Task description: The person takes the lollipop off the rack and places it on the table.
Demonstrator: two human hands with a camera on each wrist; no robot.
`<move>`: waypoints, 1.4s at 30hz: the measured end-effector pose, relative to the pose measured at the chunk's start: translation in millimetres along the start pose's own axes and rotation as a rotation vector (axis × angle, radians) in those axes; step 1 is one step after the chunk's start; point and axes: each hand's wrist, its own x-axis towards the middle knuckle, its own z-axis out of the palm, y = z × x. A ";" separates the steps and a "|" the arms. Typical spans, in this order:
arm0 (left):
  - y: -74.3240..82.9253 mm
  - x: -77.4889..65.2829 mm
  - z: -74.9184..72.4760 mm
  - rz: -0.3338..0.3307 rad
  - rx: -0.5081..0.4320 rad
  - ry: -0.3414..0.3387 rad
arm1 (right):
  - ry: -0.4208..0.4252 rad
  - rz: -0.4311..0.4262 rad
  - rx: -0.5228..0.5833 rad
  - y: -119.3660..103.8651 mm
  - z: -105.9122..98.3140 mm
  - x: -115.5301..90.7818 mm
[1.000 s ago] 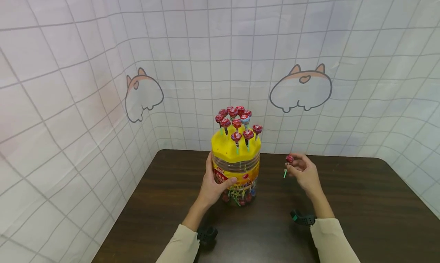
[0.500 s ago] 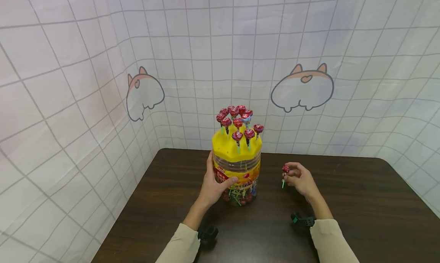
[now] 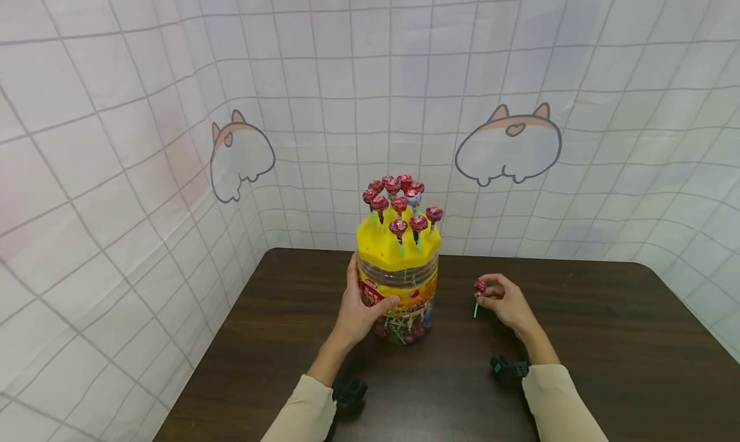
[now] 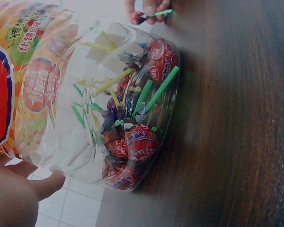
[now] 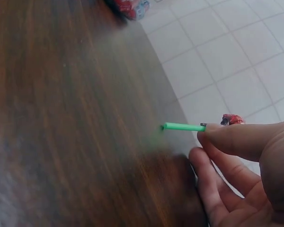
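A clear plastic jar (image 3: 405, 278) with a yellow lid (image 3: 381, 246) stands upright on the table. Several lollipops (image 3: 399, 227) in red wrappers, and one in blue, stick up out of the lid. More lollipops (image 4: 142, 142) with green and yellow sticks lie in the jar's bottom. My left hand (image 3: 358, 313) grips the jar round its left side, thumb across the front label. To the right of the jar, my right hand (image 3: 509, 304) pinches a single red-wrapped lollipop (image 3: 480, 286) between thumb and fingers, its green stick (image 5: 182, 126) pointing down toward the tabletop.
The dark wooden table (image 3: 260, 339) has its back edge just behind the jar. A white grid-patterned cloth (image 3: 329, 76) hangs behind and at the left. Black bands (image 3: 349, 392) sit at both wrists.
My right hand has come slightly down and left with the lollipop, then stayed nearly still over the last half second. The left hand and jar stay put.
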 end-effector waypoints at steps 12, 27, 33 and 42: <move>-1.4 -0.1 -0.9 0.003 0.003 -0.007 | -0.033 0.002 -0.092 7.0 -0.1 11.0; -0.6 -0.3 -0.4 -0.012 0.021 -0.001 | -0.135 0.047 -0.154 4.1 -3.4 22.1; -0.8 -0.4 -0.5 -0.018 0.022 0.002 | -0.130 0.070 -0.183 3.7 -2.2 26.8; -0.4 -0.6 -1.2 0.006 0.016 -0.007 | -0.111 0.067 -0.197 3.7 0.0 29.3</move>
